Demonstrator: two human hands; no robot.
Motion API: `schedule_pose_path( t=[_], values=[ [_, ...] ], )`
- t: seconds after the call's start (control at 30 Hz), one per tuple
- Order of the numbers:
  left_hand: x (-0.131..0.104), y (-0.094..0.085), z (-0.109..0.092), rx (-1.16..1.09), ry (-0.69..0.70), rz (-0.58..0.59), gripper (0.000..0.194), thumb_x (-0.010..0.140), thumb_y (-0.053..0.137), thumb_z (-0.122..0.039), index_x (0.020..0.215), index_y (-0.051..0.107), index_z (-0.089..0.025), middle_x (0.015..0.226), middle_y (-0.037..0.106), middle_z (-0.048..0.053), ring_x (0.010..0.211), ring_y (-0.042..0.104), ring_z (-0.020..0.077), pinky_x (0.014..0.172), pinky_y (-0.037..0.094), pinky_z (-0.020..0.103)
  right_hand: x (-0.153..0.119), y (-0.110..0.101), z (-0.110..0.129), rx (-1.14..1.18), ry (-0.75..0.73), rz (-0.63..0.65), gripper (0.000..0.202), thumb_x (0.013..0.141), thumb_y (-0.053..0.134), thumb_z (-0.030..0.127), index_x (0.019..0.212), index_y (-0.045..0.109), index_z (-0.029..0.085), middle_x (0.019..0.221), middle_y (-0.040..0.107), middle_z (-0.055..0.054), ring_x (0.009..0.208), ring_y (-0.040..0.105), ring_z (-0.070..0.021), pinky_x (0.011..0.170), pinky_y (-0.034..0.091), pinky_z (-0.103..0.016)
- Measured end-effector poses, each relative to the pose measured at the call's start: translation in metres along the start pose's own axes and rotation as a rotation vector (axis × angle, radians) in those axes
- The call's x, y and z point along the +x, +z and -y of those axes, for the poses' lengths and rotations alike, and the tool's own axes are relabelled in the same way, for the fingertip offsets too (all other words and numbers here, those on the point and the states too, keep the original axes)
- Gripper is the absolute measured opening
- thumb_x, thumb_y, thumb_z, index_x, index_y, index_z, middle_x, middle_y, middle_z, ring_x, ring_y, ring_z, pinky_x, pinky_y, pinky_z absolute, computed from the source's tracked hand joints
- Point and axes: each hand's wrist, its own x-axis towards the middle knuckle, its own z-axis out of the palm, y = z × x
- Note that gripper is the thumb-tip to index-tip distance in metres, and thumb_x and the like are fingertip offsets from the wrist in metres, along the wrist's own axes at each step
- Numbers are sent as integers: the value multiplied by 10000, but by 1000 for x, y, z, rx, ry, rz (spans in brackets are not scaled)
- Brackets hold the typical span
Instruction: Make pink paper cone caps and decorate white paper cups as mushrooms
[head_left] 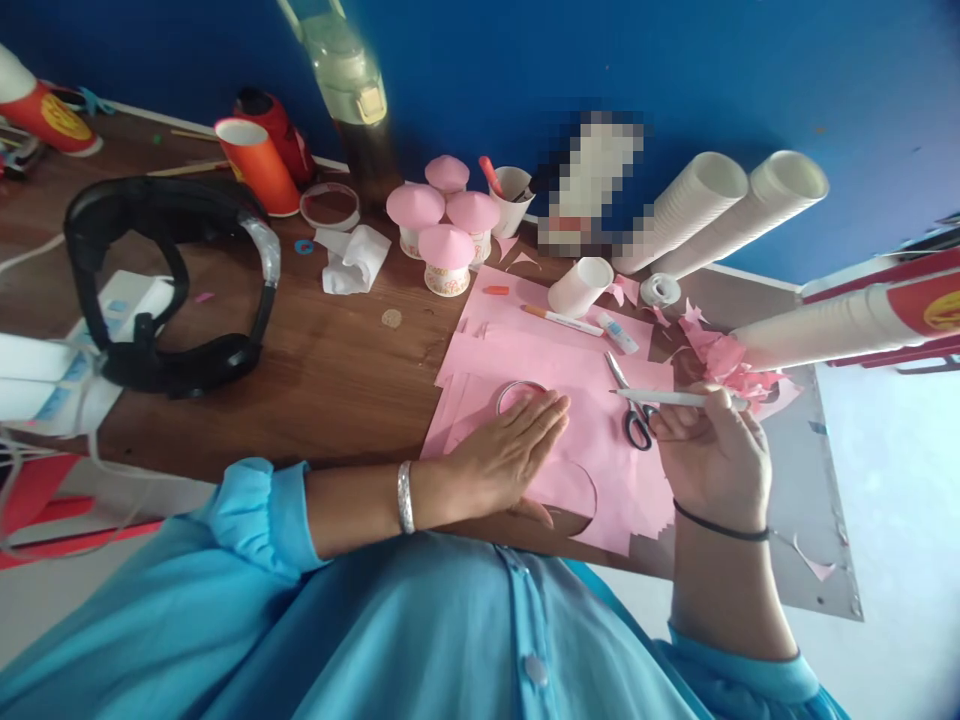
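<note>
My left hand (517, 445) lies flat with its fingers stretched out over pink paper sheets (487, 350). It partly covers a thin round rim (517, 385), and I cannot make out whether that is a ring or the edge of something. In my right hand (716, 455) a white pencil (667, 398) is gripped between thumb and fingers, its dark tip pointing left above the paper. Just left of that hand, scissors with black handles (638, 430) rest on the sheets. A curved line or cut (592, 490) shows near the paper's front edge.
Pink-topped paper cups (447, 245) stand at the back. On the paper's far part are a white cup (580, 287), an orange-and-white marker (562, 319) and a glue stick (617, 333). Stacked cups (825, 325) and pink scraps (724, 360) lie right; a black headset (169, 290) lies left.
</note>
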Motion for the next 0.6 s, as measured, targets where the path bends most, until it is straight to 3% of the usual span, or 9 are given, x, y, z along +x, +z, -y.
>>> schedule_pose_path(
  t=[0.13, 0.3, 0.37, 0.43, 0.5, 0.57, 0.6],
  values=[
    [-6, -5, -14, 115, 4, -63, 1113, 885, 385, -845, 1540, 397, 54, 1668, 302, 293, 1581, 284, 383, 1299, 246, 490, 14, 13, 0, -72, -26, 47, 284, 783, 865, 434, 737, 698, 208, 617, 483, 42, 569, 469, -108, 517, 447, -251],
    [-9, 1, -18, 85, 0, -27, 1112, 924, 419, -794, 1548, 320, 121, 1669, 260, 330, 1582, 259, 403, 1289, 230, 523, 30, 34, -2, -216, -82, 124, 276, 760, 873, 430, 748, 743, 187, 620, 580, 10, 531, 506, -122, 494, 478, -291],
    [-6, -4, -18, 70, 28, -34, 905, 1016, 445, -625, 1543, 350, 104, 1659, 312, 308, 1568, 309, 375, 1283, 258, 497, 32, 45, -1, -277, -102, 182, 263, 767, 868, 420, 775, 765, 178, 640, 624, -6, 513, 533, -129, 479, 483, -304],
    [-4, -16, -17, 71, 100, -100, 607, 1064, 462, -351, 1522, 434, 47, 1616, 434, 253, 1514, 421, 337, 1257, 327, 470, 34, 55, -1, -290, -133, 243, 246, 783, 860, 407, 788, 769, 179, 686, 660, -15, 506, 551, -129, 470, 491, -311],
    [-4, -29, -16, 71, 153, -148, 472, 1041, 455, -202, 1442, 546, 31, 1520, 562, 234, 1364, 587, 306, 1138, 473, 422, 36, 62, 0, -260, -190, 287, 215, 826, 834, 393, 819, 761, 191, 678, 653, 0, 501, 557, -129, 461, 495, -305],
    [-7, -42, -15, 72, 157, -124, 418, 1010, 450, -136, 1360, 620, 17, 1406, 651, 238, 1087, 718, 250, 860, 596, 359, 38, 68, 0, -223, -278, 314, 183, 888, 786, 385, 875, 745, 207, 623, 625, 25, 485, 556, -134, 450, 496, -298],
    [-8, -48, -15, 76, 151, -100, 412, 996, 445, -118, 1339, 632, 12, 1365, 672, 244, 937, 731, 217, 708, 593, 330, 38, 69, 0, -213, -328, 319, 169, 918, 759, 381, 911, 736, 214, 607, 622, 32, 476, 559, -137, 441, 496, -294]
  ],
)
